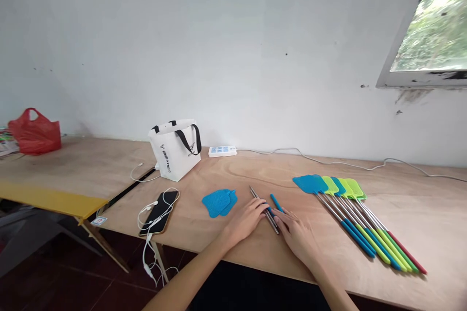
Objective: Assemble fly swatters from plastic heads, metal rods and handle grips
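My left hand (247,219) rests on the table with its fingers closed over thin metal rods (272,222), which stick out on both sides of the fingertips. My right hand (299,238) lies just to the right, fingers bent over a blue handle (276,202) whose far end shows beyond them. Another bit of blue shows between the fingertips of both hands, partly hidden. Left of my left hand, two blue fly swatter heads (216,203) lie overlapped, without rods. To the right, several fly swatters (350,218) lie in a slanted row, with blue, green and red handles.
A phone (160,214) with white earphones lies at the table's front left edge, the cord hanging down. Behind it stand a white bag (175,153) and a power strip (222,151). A cable (328,161) runs along the wall. A red bag (36,133) sits far left.
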Demonstrator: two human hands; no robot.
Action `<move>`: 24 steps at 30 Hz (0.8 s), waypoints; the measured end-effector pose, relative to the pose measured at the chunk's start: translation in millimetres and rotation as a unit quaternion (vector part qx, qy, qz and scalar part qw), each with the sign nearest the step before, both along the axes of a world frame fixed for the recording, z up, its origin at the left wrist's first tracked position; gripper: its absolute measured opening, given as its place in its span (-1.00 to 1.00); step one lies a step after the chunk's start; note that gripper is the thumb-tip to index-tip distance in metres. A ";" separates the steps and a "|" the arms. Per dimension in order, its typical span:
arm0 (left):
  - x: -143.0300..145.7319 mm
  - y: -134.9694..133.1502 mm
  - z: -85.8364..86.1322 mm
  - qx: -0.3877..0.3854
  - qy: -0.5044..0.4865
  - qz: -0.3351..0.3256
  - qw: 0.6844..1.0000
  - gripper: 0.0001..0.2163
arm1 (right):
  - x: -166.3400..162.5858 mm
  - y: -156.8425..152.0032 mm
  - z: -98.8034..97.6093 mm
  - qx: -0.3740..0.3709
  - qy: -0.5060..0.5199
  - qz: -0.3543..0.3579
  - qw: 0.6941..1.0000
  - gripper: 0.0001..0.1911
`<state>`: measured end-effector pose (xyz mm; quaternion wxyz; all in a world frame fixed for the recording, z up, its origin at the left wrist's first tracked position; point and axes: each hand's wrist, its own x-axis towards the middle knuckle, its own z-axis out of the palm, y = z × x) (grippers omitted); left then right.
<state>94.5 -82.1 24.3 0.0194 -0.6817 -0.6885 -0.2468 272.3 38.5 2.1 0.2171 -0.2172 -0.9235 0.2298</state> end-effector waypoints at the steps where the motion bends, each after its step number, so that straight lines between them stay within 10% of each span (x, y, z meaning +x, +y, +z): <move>1: 3.9 -1.8 -3.7 0.009 -0.002 0.011 1.000 -0.68 | 0.6 4.0 -2.0 0.002 0.008 -0.002 1.000 -0.53; 24: 38.3 -26.9 1.6 -0.015 -0.050 0.166 0.985 -0.81 | 22.0 52.1 -1.3 0.092 0.011 -0.092 0.991 -0.71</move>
